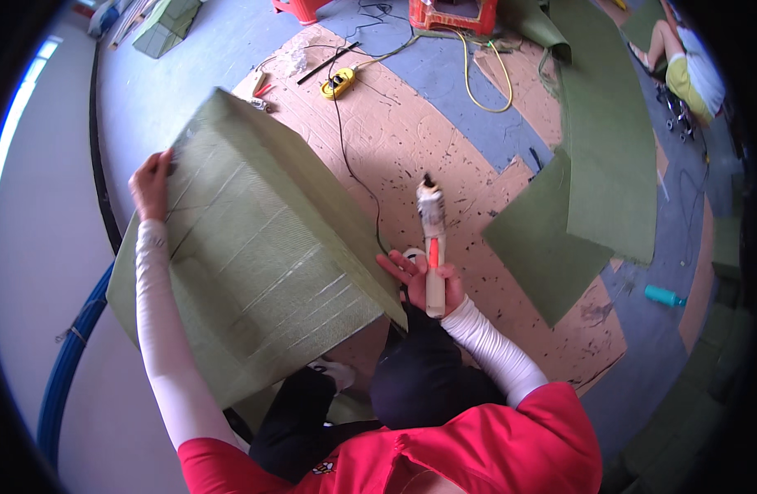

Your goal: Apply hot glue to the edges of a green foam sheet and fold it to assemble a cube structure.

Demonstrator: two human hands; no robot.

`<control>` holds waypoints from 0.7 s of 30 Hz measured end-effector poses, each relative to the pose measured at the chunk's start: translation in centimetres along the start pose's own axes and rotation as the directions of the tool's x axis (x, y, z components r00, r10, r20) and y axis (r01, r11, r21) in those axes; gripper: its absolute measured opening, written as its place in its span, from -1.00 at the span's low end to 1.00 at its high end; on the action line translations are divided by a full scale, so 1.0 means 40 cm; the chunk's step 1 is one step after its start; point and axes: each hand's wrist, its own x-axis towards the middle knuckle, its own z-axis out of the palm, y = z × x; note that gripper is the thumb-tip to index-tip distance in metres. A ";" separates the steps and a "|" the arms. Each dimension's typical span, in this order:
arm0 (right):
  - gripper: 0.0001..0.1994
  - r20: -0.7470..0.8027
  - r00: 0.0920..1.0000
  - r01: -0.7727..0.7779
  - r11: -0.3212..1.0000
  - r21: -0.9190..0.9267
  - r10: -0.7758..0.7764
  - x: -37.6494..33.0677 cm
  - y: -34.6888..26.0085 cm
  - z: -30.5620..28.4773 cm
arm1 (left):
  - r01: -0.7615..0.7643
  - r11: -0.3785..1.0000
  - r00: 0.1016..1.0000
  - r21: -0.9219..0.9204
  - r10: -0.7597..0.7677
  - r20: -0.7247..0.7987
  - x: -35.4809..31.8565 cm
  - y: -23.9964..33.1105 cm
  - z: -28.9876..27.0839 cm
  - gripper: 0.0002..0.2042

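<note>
A large box-shaped piece of green woven material (pixel 271 247) stands tilted before me, with pale lines across its near face. At its far left edge, the fingers of my left hand (pixel 150 183) are bent round the rim. My right hand (pixel 451 290), just off the box's right corner, holds a hand tool with a pale handle (pixel 435 288). The tool has a red strip, a whitish wrapped barrel and a dark tip pointing away from me. A thin black cord (pixel 350 165) runs across the floor toward this hand; where it ends is hidden.
Cardboard (pixel 378 123) covers part of the grey floor. A yellow cord reel (pixel 337 83) and a red plastic stool (pixel 452 15) are farther off. Green sheets (pixel 551 239) lie at right, near a turquoise bottle (pixel 665 295). Another person (pixel 691 70) sits at the far right.
</note>
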 end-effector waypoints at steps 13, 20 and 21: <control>-0.88 0.308 0.895 0.328 0.944 0.037 -0.323 0.143 -0.100 0.356 | -0.115 0.972 0.767 -0.204 -0.044 -0.640 -0.105 0.185 -0.536 -0.71; -0.83 0.589 0.751 0.437 0.894 -0.102 -0.300 0.249 -0.161 0.539 | -0.019 0.973 0.514 -0.229 -0.187 -0.837 -0.339 0.191 -0.594 -0.69; -0.84 0.592 0.751 0.455 0.880 -0.139 -0.294 0.266 -0.175 0.563 | 0.029 0.968 0.510 -0.249 -0.229 -0.829 -0.379 0.184 -0.566 -0.70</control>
